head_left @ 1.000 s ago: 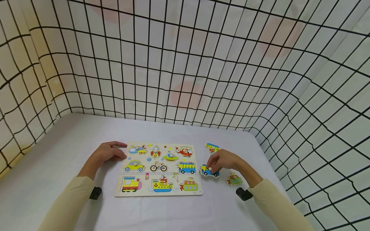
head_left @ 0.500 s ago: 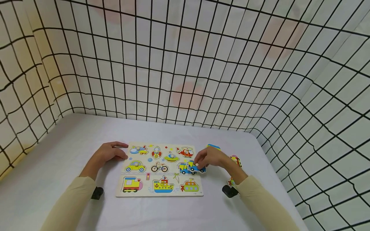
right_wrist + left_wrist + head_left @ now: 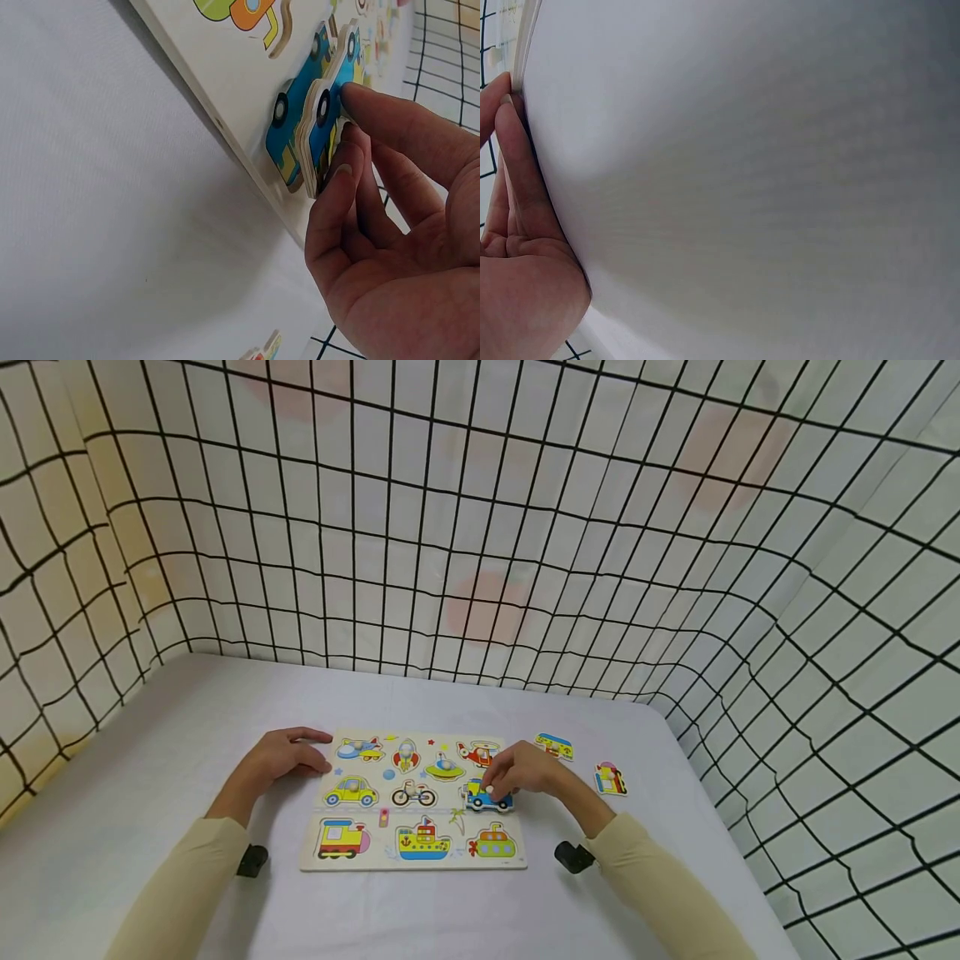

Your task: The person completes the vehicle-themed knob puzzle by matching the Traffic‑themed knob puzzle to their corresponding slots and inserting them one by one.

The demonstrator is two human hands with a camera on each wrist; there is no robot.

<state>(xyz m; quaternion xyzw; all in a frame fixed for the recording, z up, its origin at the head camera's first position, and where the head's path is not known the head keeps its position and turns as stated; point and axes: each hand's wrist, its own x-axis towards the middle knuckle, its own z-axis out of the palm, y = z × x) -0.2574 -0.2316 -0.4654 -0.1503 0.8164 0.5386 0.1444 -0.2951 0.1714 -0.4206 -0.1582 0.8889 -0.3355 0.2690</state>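
Observation:
A wooden puzzle board [image 3: 375, 860] with printed vehicles lies flat on the white-covered table. My right hand [image 3: 525, 768] pinches a blue and yellow vehicle puzzle piece [image 3: 486, 799] between thumb and fingertips, over the board's right side. In the right wrist view, that puzzle piece [image 3: 326, 112] stands tilted just above the matching printed blue vehicle [image 3: 289, 127], partly covering it. At the board's left edge, my left hand [image 3: 281, 756] rests with loosely extended fingers; in the left wrist view its fingertips [image 3: 510, 112] touch the edge.
Right of the board lie a yellow bus piece [image 3: 555, 746] with a blue roof and a red and yellow train piece [image 3: 611, 779]. A black grid net [image 3: 480, 543] encloses the back and sides. A small black wrist device [image 3: 574, 857] hangs below my right sleeve.
My right hand has carried the blue vehicle piece leftward from the table onto the board's right side. The submarine piece is now hidden behind the right arm. The left hand stays put.

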